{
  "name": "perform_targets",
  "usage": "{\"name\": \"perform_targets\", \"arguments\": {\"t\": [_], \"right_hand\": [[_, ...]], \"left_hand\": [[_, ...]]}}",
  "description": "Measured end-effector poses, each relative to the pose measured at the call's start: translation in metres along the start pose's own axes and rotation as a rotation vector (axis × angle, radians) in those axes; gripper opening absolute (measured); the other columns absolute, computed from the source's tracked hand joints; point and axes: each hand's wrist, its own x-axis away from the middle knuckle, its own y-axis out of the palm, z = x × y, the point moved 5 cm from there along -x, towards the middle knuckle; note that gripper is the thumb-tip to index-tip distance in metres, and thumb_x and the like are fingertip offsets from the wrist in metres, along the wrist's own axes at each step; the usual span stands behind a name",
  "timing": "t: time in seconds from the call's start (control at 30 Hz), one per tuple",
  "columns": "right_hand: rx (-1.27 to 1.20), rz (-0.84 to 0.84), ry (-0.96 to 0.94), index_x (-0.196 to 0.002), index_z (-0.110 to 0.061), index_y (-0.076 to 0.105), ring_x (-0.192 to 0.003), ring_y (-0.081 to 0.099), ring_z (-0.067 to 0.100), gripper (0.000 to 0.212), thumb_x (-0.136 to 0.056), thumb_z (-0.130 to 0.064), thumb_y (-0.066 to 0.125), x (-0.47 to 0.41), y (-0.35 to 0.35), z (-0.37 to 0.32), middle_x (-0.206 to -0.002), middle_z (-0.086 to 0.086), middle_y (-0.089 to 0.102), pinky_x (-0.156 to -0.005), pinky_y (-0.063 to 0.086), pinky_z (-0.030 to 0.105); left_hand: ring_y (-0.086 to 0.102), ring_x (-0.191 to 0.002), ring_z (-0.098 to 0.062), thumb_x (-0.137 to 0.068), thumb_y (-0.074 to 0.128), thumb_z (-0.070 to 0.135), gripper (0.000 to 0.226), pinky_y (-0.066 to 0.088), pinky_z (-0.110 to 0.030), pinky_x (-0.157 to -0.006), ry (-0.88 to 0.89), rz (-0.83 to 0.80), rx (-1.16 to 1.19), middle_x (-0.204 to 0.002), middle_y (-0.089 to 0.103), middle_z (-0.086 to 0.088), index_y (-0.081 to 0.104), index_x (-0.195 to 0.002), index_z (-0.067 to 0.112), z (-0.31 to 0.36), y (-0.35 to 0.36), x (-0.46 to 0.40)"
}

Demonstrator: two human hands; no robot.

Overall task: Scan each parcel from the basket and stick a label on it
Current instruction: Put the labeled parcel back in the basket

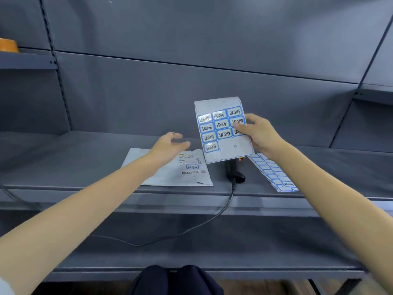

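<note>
A grey parcel bag (170, 176) lies flat on the grey shelf (85, 167), with a shipping slip and one blue-bordered label (192, 166) stuck on it. My left hand (170, 145) hovers just above the parcel's far edge, fingers apart and holding nothing. My right hand (258, 135) holds up a label sheet (222, 133) with several handwritten blue-bordered labels, thumb on its right edge. A black barcode scanner (235, 174) lies on the shelf below the sheet, partly hidden by it. No basket is in view.
A second label sheet (274, 173) lies on the shelf under my right wrist. The scanner cable (191, 231) hangs over the shelf edge down to a lower shelf (255, 252). An orange tape roll (8, 45) sits on an upper left shelf.
</note>
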Motion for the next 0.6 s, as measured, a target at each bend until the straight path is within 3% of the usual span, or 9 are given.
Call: {"name": "perform_targets", "arguments": {"t": [0.1, 0.23, 0.4, 0.5, 0.6], "right_hand": [[0.095, 0.2, 0.014, -0.11, -0.008, 0.059, -0.087, 0.069, 0.027, 0.024, -0.087, -0.012, 0.068, -0.002, -0.067, 0.012, -0.106, 0.013, 0.069, -0.081, 0.057, 0.042], [0.243, 0.425, 0.125, -0.112, -0.003, 0.061, -0.091, 0.066, 0.03, 0.032, -0.085, -0.015, 0.072, 0.002, -0.149, 0.046, -0.111, 0.017, 0.068, -0.086, 0.055, 0.046], [0.539, 0.47, 0.298, -0.111, -0.005, 0.063, -0.093, 0.064, 0.031, 0.03, -0.086, -0.02, 0.07, 0.019, -0.177, 0.093, -0.106, 0.013, 0.067, -0.086, 0.053, 0.046], [0.722, 0.457, 0.343, -0.111, 0.004, 0.058, -0.093, 0.057, 0.034, 0.032, -0.089, -0.018, 0.066, 0.025, -0.172, 0.103, -0.102, 0.02, 0.062, -0.083, 0.046, 0.042], [0.823, 0.461, 0.379, -0.121, 0.004, 0.046, -0.103, 0.048, 0.035, 0.048, -0.088, -0.023, 0.068, 0.026, -0.169, 0.111, -0.12, 0.026, 0.055, -0.082, 0.038, 0.038]], "left_hand": [[0.043, -0.127, -0.026, -0.093, 0.06, 0.029, 0.054, 0.037, -0.032, -0.089, -0.127, 0.218, -0.319, -0.138, 0.045, -0.006, 0.038, -0.138, 0.01, -0.033, -0.043, -0.01], [0.046, -0.117, -0.04, -0.087, 0.063, 0.031, 0.054, 0.04, -0.042, -0.091, -0.382, 0.358, -0.677, -0.127, 0.051, -0.019, 0.039, -0.126, 0.002, -0.071, -0.091, -0.016], [0.049, -0.113, -0.039, -0.076, 0.074, 0.046, 0.07, 0.04, -0.039, -0.089, -0.495, 0.306, -0.738, -0.115, 0.059, -0.014, 0.045, -0.121, 0.0, -0.093, -0.098, -0.017], [0.049, -0.114, -0.039, -0.074, 0.08, 0.036, 0.063, 0.039, -0.039, -0.091, -0.502, 0.326, -0.707, -0.114, 0.058, -0.016, 0.048, -0.113, -0.001, -0.091, -0.093, -0.015], [0.052, -0.113, -0.04, -0.073, 0.083, 0.019, 0.046, 0.039, -0.039, -0.086, -0.481, 0.309, -0.545, -0.103, 0.055, -0.018, 0.044, -0.09, 0.0, -0.086, -0.09, -0.012]]}}
